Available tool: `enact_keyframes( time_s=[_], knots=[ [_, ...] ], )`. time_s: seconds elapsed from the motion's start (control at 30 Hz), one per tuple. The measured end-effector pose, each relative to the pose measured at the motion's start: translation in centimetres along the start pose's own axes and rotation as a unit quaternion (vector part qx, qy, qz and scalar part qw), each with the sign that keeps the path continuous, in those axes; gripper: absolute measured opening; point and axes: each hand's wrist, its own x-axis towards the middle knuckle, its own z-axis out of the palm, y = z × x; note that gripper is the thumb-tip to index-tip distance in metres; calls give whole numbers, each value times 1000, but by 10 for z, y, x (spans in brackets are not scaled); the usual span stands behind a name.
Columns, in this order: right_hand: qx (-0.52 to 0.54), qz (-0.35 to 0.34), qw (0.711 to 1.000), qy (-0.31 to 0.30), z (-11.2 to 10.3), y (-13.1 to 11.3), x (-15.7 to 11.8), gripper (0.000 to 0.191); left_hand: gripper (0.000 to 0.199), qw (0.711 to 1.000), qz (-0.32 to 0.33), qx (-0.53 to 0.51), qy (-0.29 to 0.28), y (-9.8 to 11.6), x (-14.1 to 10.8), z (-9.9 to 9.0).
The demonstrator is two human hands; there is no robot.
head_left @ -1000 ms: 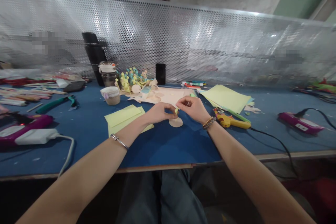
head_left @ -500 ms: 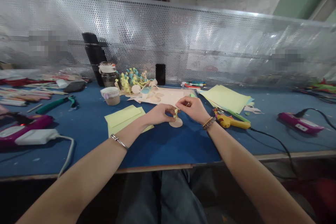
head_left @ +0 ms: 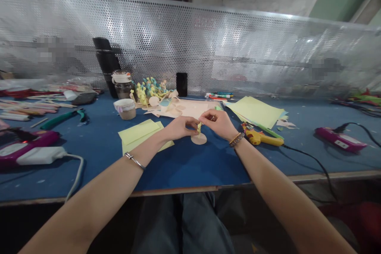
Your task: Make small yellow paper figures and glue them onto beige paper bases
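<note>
Near the middle of the blue table, my left hand pinches a small yellow paper piece that stands above a round beige paper disc. My right hand is closed at the fingertips just above and to the right of that piece; what those fingertips grip, if anything, is too small to tell. The disc lies on the table surface below both hands. Yellow-green paper sheets lie partly under my left forearm.
A yellow glue gun lies right of my right hand, its cable trailing off the front edge. Yellow sheets, a paper cup, paper flowers, a phone and green pliers surround the work area. Purple power strips sit farther out.
Both hands stay in nearly the same place. The yellow piece and the disc appear shifted very slightly to the left.
</note>
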Motion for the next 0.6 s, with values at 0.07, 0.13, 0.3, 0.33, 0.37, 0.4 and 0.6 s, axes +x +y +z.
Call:
enact_keyframes(
  time_s=[0.07, 0.13, 0.3, 0.33, 0.37, 0.4, 0.6],
  knots=[
    [-3, -1, 1000, -1, 0, 0, 0, 17, 26, 1000, 18, 4, 18, -2, 0, -1],
    [-2, 0, 1000, -1, 0, 0, 0, 17, 25, 999, 26, 0, 22, -2, 1, -1],
    [4, -1, 1000, 0, 0, 0, 0, 17, 26, 1000, 8, -2, 11, 1, 0, 0],
    [5, -2, 1000, -1, 0, 1, 0, 16, 26, 1000, 6, -2, 11, 2, 0, 0],
    [6, -2, 1000, -1, 0, 1, 0, 16, 26, 1000, 5, -3, 9, 3, -1, 1],
    [7, -2, 1000, -1, 0, 1, 0, 16, 26, 1000, 6, -3, 9, 3, -1, 1],
    [11, 1, 1000, -4, 1, 2, 0, 16, 28, 1000, 21, 9, 16, 2, -1, 2]
  ],
)
